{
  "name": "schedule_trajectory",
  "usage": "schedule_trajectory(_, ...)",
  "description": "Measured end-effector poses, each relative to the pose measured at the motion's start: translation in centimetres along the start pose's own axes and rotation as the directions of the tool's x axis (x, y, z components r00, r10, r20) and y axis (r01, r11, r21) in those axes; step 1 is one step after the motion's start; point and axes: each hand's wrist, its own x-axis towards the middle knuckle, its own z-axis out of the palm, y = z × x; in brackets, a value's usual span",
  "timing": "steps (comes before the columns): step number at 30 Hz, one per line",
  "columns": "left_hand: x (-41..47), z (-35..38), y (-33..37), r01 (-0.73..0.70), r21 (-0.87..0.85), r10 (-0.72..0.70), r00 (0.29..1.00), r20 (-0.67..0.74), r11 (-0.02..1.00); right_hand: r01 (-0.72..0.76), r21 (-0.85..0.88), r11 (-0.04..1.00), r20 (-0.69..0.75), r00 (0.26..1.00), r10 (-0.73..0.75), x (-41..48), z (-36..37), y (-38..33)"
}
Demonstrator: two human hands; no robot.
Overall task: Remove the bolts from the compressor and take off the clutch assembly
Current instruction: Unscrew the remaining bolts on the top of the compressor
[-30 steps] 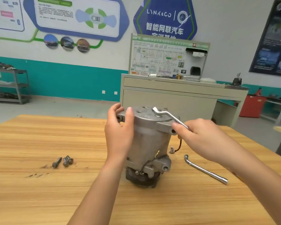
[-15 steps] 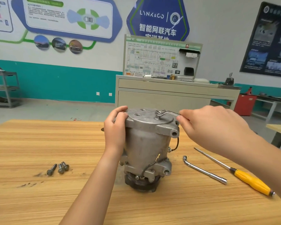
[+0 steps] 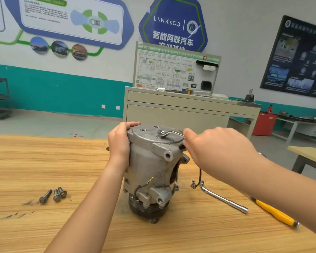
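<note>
Head view, the only one. One compressor stands upright on the wooden table, roughly centre, tilted slightly. The dark clutch assembly is at the bottom, against the table top.

Left hand: clamped on the upper left side of the housing, fingers curled over the rim of the top cover, thumb side against the body.

Right hand: closed on the handle of one small bent wrench. The handle runs into my fingers at the right edge of the cover, and the wrench head sits down on the cover. I can't see the fastener under it. Two open round ports show on the cover just left of the wrench head.

Loose bolts number three. They lie in a tight group on the table to the left of the compressor, well apart from it, with dark smears beside them.

To the right of the compressor:
- one L-shaped socket wrench lying flat, bent end towards the housing
- one yellow-handled screwdriver, partly hidden under my right forearm
- one black lead hanging from the housing, its connector resting on the table just beside the socket wrench's bend

Behind the table there is one beige cabinet carrying a wiring-diagram board.
</note>
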Motion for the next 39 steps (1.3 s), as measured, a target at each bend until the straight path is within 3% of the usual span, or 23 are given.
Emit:
schedule_trajectory(6,-0.4,-0.2,0.0,0.055,-0.037,-0.054,0.998,0.035,0.998,0.057,-0.146,0.988,0.007,0.998,-0.056,0.7,-1.2,0.1)
schedule_trajectory(11,-0.4,-0.5,0.0,0.073,-0.06,-0.067,0.993,0.097,0.996,0.048,-0.093,0.995,-0.093,0.994,-0.056,-0.2,0.1,0.0)
schedule_trajectory(17,-0.3,-0.8,-0.2,0.211,-0.033,-0.197,0.95,0.242,0.977,0.056,-0.047,0.997,-0.181,0.981,-0.064,-0.4,0.6,-0.1)
schedule_trajectory(28,0.0,-0.8,-0.7,0.131,-0.022,-0.122,0.965,0.233,0.991,-0.003,0.121,0.993,-0.226,0.974,0.03,0.0,0.3,0.3)
schedule_trajectory(32,-0.5,-0.9,-0.6,0.103,-0.009,-0.099,0.973,0.206,0.995,0.013,0.226,0.974,-0.351,0.934,0.069,0.4,2.4,1.1)
schedule_trajectory(39,-2.1,-1.4,-0.5,-0.1,0.023,0.098,0.992,0.078,0.995,0.089,0.2,0.976,-0.492,0.87,0.022,2.0,5.1,2.5)
